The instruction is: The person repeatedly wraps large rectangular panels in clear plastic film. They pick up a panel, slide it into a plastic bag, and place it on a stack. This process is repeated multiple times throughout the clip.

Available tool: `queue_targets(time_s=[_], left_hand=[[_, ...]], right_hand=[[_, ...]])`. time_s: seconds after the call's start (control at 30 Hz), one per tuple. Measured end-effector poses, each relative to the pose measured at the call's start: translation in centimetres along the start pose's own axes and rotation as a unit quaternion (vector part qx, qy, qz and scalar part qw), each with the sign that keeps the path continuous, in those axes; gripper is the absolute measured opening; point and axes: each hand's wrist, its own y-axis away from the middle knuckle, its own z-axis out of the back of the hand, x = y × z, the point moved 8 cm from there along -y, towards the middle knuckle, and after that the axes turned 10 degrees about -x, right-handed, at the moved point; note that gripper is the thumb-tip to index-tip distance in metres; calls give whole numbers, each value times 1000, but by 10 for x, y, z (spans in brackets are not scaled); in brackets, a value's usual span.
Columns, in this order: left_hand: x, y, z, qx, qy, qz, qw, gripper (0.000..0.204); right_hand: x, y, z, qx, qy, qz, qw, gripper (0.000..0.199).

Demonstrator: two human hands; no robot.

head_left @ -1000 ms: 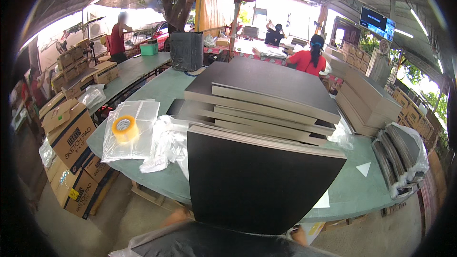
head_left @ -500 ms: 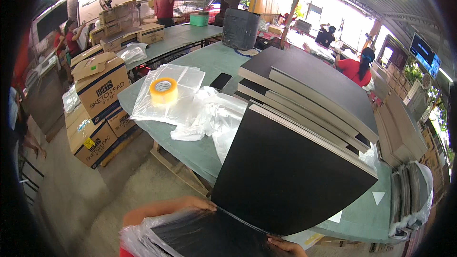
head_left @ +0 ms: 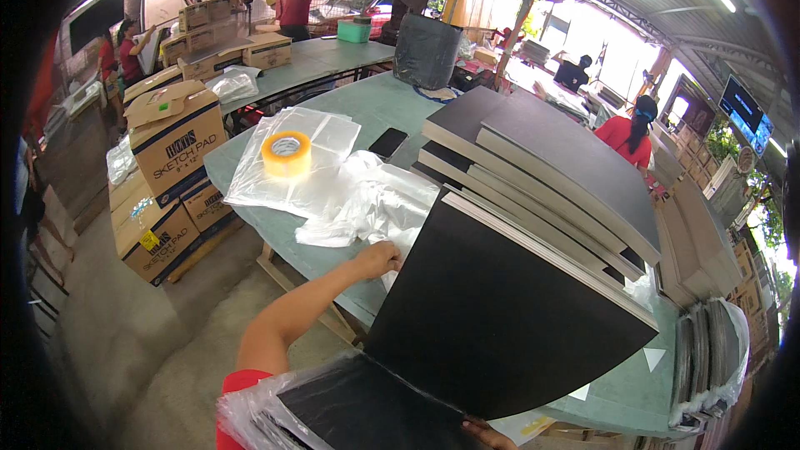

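The head camera shows a large black pad point(head_left: 500, 308) standing tilted at the near edge of the green table point(head_left: 354, 100), cover toward the person, in front of a stack of black-topped pads point(head_left: 575, 150). Its lower edge meets a plastic-covered black panel point(head_left: 358, 400) nearest the person. The left hand point(head_left: 379, 260) is at the table's near edge, just beside the pad's left side, fingers curled in close to crumpled white plastic point(head_left: 367, 200); whether they pinch any of it, one cannot tell. The right hand point(head_left: 487, 433) is at the pad's lower edge, mostly out of frame; its grip cannot be told. Toward the table's left edge, a yellow tape roll point(head_left: 286, 154) rests on clear plastic sheets point(head_left: 329, 129), with a dark phone point(head_left: 388, 143) farther in. A wrapped bundle point(head_left: 712, 362) lies by the right edge.
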Motion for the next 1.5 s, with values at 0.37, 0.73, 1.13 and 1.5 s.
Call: queue_targets(time_s=[0.37, 0.73, 1.13, 1.5], left_hand=[[-79, -100, 189, -177, 266, 50, 946, 18], [-73, -117, 196, -216, 230, 49, 948, 25], [-8, -106, 369, -533, 455, -48, 712, 29], [-141, 178, 16, 394, -66, -147, 905, 33]], right_hand=[[-10, -4, 2, -17, -4, -15, 1000, 39], [-17, -6, 2, -35, -17, -20, 999, 41], [-31, -13, 4, -31, 0, -16, 999, 43], [-40, -17, 0, 129, 113, 44, 984, 49]])
